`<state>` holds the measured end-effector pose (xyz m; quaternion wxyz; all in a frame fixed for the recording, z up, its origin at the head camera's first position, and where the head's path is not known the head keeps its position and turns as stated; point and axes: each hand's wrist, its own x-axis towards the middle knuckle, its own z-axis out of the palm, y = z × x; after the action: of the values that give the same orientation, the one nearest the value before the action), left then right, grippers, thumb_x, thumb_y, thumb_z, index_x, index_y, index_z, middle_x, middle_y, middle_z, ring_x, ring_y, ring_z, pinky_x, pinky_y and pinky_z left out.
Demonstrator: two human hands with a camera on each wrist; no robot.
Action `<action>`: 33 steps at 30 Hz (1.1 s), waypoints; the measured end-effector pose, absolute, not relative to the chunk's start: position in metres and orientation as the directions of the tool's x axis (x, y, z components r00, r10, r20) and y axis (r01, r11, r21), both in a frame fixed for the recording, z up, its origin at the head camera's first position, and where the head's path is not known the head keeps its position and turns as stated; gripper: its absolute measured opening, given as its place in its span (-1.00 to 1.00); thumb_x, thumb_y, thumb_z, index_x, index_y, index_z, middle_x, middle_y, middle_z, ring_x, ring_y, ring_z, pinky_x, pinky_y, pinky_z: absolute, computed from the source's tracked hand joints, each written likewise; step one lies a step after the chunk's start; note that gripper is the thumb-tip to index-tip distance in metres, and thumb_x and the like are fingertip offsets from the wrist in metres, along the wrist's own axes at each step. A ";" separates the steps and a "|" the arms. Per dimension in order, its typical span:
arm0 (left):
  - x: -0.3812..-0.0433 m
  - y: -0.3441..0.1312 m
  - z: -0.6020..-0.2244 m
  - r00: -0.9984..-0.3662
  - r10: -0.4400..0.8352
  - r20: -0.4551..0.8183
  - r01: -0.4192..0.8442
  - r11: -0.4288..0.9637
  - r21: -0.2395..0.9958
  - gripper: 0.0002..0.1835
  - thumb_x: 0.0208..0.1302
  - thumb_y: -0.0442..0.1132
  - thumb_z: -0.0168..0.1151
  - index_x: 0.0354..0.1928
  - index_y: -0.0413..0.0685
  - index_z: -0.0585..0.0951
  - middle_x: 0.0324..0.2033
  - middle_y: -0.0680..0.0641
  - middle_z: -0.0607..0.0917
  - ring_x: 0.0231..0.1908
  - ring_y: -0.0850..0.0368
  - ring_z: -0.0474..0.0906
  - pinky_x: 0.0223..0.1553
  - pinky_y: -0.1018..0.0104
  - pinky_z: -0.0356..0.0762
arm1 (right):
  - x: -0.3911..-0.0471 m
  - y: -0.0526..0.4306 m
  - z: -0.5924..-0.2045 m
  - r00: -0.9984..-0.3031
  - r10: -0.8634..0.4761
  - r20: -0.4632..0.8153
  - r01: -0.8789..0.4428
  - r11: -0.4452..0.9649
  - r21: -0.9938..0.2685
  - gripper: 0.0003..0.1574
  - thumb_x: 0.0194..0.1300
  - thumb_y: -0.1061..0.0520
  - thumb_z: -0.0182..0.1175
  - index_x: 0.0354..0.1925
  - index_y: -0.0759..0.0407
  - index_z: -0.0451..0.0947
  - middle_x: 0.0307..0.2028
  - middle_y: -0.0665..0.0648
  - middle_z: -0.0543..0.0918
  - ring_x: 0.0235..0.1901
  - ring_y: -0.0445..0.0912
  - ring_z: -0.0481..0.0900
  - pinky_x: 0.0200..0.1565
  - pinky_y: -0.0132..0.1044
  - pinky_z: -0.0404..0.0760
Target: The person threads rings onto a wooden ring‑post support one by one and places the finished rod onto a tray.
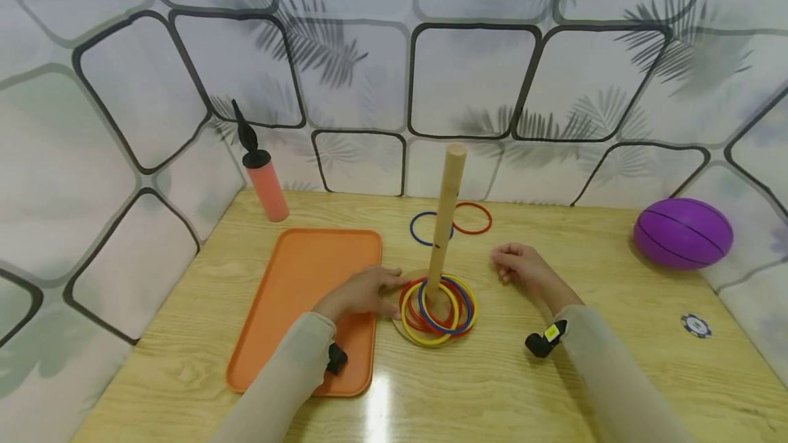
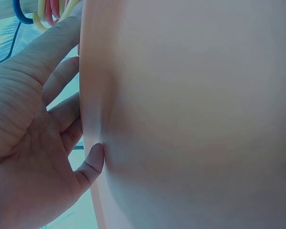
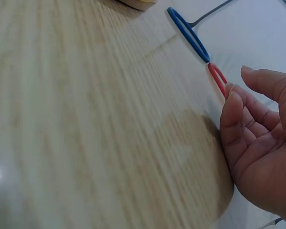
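A wooden peg (image 1: 447, 217) stands upright on a round wooden base (image 1: 418, 273), with several yellow, red and blue rings lying around its foot. My left hand (image 1: 366, 290) is beside this pile, fingers stretched toward the rings and base, palm over the right edge of the orange tray (image 1: 320, 258). The left wrist view has its fingers spread along the tray's rim, gripping nothing. My right hand (image 1: 523, 269) rests on the table right of the peg, fingers loosely bent and holding nothing. Behind the peg lie a loose blue ring (image 1: 412, 230) and a red ring (image 1: 473, 233).
At the back left stands a pink hand pump (image 1: 267, 190) with a black top. A purple ball (image 1: 683, 234) sits at the right near the wall, and a poker chip (image 1: 696, 325) lies in front of it. Patterned walls (image 1: 363, 74) border the table.
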<state>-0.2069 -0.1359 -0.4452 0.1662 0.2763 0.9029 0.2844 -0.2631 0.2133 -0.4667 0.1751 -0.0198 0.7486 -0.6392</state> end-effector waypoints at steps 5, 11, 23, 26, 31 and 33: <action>-0.208 -0.136 -0.447 -0.795 0.589 -0.143 0.404 0.691 0.600 -0.24 -0.01 -0.03 0.46 0.30 0.12 0.43 0.33 -0.10 0.33 0.33 -0.15 0.15 0.29 -0.12 0.07 | -0.277 0.204 -0.470 -0.949 -0.236 -0.208 0.152 0.236 -0.960 -0.57 0.35 0.07 0.15 0.00 0.38 0.40 -0.48 -0.02 0.50 -0.58 -0.25 0.42 -0.52 -0.43 0.50; -0.207 -0.138 -0.446 -0.791 0.599 -0.127 0.410 0.673 0.616 -0.25 0.00 -0.06 0.46 0.30 0.06 0.44 0.33 -0.15 0.33 0.33 -0.16 0.16 0.29 -0.09 0.09 | -0.289 0.192 -0.470 -0.950 -0.245 -0.195 0.117 0.299 -0.947 -0.36 0.34 0.07 0.16 0.21 0.42 0.24 -0.58 -0.03 0.48 -0.65 -0.25 0.41 -0.57 -0.44 0.46; -0.208 -0.137 -0.446 -0.792 0.591 -0.153 0.399 0.691 0.602 -0.25 0.01 -0.02 0.45 0.30 0.12 0.43 0.35 -0.09 0.31 0.34 -0.13 0.14 0.30 -0.08 0.06 | -0.309 0.187 -0.467 -0.938 -0.234 -0.255 0.144 0.404 -0.903 -0.25 0.31 0.12 0.17 0.36 0.31 0.14 -0.77 -0.06 0.38 -0.79 -0.29 0.33 -0.67 -0.46 0.39; -0.209 -0.136 -0.446 -0.789 0.594 -0.157 0.404 0.694 0.596 -0.25 0.01 -0.01 0.45 0.31 0.13 0.43 0.35 -0.09 0.30 0.35 -0.13 0.12 0.31 -0.07 0.05 | -0.308 0.186 -0.466 -0.940 -0.202 -0.274 0.173 0.409 -0.896 -0.38 0.29 0.15 0.18 0.24 0.34 0.27 -0.78 -0.05 0.37 -0.80 -0.28 0.31 -0.68 -0.46 0.37; -0.209 -0.136 -0.446 -0.793 0.584 -0.175 0.388 0.704 0.595 -0.25 0.01 -0.01 0.45 0.31 0.15 0.43 0.36 -0.07 0.29 0.37 -0.12 0.09 0.33 -0.07 0.01 | -0.305 0.183 -0.467 -0.949 -0.183 -0.255 0.167 0.394 -0.904 -0.51 0.27 0.22 0.17 0.11 0.41 0.33 -0.77 -0.03 0.36 -0.81 -0.26 0.30 -0.70 -0.44 0.35; -0.208 -0.136 -0.446 -0.797 0.576 -0.181 0.373 0.705 0.603 -0.25 0.01 -0.03 0.46 0.31 0.15 0.43 0.36 -0.07 0.28 0.37 -0.13 0.08 0.33 -0.09 -0.01 | -0.304 0.182 -0.467 -0.952 -0.174 -0.252 0.163 0.408 -0.899 -0.57 0.27 0.22 0.18 0.05 0.41 0.36 -0.77 -0.03 0.36 -0.81 -0.26 0.29 -0.71 -0.43 0.35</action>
<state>-0.2078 -0.1358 -0.4461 0.1812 0.2619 0.9054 0.2806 -0.3043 0.1820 -0.4674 0.1548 -0.0034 0.8245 -0.5443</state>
